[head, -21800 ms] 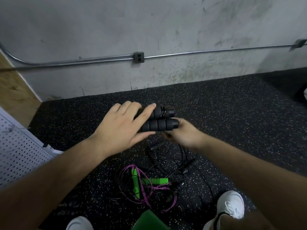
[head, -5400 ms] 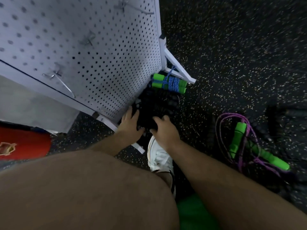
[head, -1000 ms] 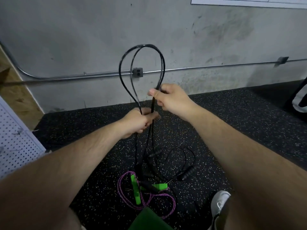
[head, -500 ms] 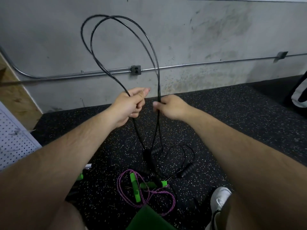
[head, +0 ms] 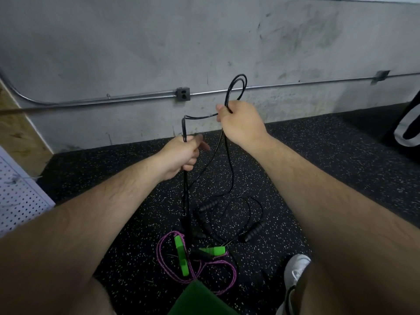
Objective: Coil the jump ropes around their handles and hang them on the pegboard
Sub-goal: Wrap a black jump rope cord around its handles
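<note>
Both my hands hold a thin black jump rope (head: 230,169) up over the floor. My left hand (head: 181,155) grips its doubled strands in a fist; they hang straight down to black handles near the floor. My right hand (head: 239,123) pinches the cord higher and to the right, and a small loop (head: 236,87) sticks up above it. A short stretch of cord runs between the two hands. Below lies a purple rope with green handles (head: 181,258), loose on the floor. Another black rope with black handles (head: 253,231) lies beside it.
The white pegboard (head: 18,196) shows at the left edge. A grey concrete wall with a metal conduit and an outlet box (head: 183,94) is ahead. The floor is black speckled rubber (head: 318,160). My white shoe (head: 295,269) is at lower right, a dark bag (head: 409,123) at far right.
The tall loop above my hands has shrunk to a small one over my right hand. My left hand dropped lower and left; my right hand rose and moved right.
</note>
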Demonstrator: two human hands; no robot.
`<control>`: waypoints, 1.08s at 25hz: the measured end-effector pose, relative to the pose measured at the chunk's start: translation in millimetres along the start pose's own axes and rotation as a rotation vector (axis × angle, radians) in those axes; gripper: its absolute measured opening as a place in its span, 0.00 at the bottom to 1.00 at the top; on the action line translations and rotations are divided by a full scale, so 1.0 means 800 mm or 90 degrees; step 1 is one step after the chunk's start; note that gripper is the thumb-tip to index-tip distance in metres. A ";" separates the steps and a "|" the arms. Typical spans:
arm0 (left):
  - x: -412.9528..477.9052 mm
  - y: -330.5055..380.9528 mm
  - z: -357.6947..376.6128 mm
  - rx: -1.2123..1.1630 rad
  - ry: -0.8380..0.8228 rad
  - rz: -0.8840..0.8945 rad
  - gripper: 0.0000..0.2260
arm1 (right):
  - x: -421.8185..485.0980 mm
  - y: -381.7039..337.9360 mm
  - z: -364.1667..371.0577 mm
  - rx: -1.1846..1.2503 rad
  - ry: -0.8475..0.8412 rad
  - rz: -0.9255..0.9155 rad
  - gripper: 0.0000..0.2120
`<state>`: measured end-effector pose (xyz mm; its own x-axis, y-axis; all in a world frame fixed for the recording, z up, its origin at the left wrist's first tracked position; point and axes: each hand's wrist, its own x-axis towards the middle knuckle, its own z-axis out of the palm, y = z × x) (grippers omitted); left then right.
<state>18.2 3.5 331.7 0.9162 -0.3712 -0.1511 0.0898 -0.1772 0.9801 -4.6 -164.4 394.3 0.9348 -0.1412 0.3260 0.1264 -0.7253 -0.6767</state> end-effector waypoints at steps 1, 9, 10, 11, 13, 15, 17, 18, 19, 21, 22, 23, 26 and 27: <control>-0.001 0.004 0.001 -0.034 0.000 0.011 0.18 | -0.003 0.001 0.001 -0.008 -0.058 0.007 0.18; -0.014 0.067 0.002 -0.249 0.032 0.148 0.17 | -0.022 0.031 0.033 -0.077 -0.407 0.136 0.15; -0.017 0.074 0.000 -0.264 0.034 0.160 0.17 | -0.023 0.037 0.035 -0.085 -0.436 0.151 0.15; -0.020 0.080 -0.003 -0.276 0.035 0.172 0.17 | -0.025 0.043 0.036 -0.093 -0.460 0.166 0.14; -0.023 0.090 -0.012 -0.298 0.042 0.194 0.17 | -0.025 0.055 0.038 -0.100 -0.493 0.194 0.14; -0.022 0.094 -0.022 -0.315 0.054 0.205 0.17 | -0.025 0.064 0.037 -0.125 -0.516 0.210 0.13; -0.022 0.094 -0.030 -0.322 0.061 0.208 0.17 | -0.027 0.069 0.035 -0.165 -0.531 0.210 0.12; -0.022 0.094 -0.033 -0.325 0.062 0.209 0.17 | -0.028 0.072 0.034 -0.185 -0.533 0.210 0.12; -0.023 0.093 -0.036 -0.328 0.063 0.210 0.17 | -0.028 0.076 0.033 -0.211 -0.529 0.208 0.11; -0.026 0.095 -0.040 -0.334 0.065 0.216 0.17 | -0.028 0.084 0.033 -0.265 -0.515 0.205 0.10; -0.028 0.096 -0.041 -0.342 0.066 0.221 0.17 | -0.027 0.086 0.033 -0.273 -0.513 0.209 0.10; -0.031 0.099 -0.042 -0.356 0.065 0.228 0.17 | -0.027 0.088 0.034 -0.267 -0.517 0.217 0.11; -0.037 0.115 -0.036 -0.424 0.063 0.258 0.17 | -0.026 0.090 0.038 -0.217 -0.532 0.248 0.11; -0.038 0.121 -0.033 -0.439 0.065 0.265 0.17 | -0.027 0.089 0.040 -0.199 -0.536 0.257 0.10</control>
<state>9.5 21.8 434.1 0.9557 -0.1924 0.2229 -0.0758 0.5707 0.8177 -4.9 -191.1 317.9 0.8348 0.0204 -0.5502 -0.2344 -0.8911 -0.3886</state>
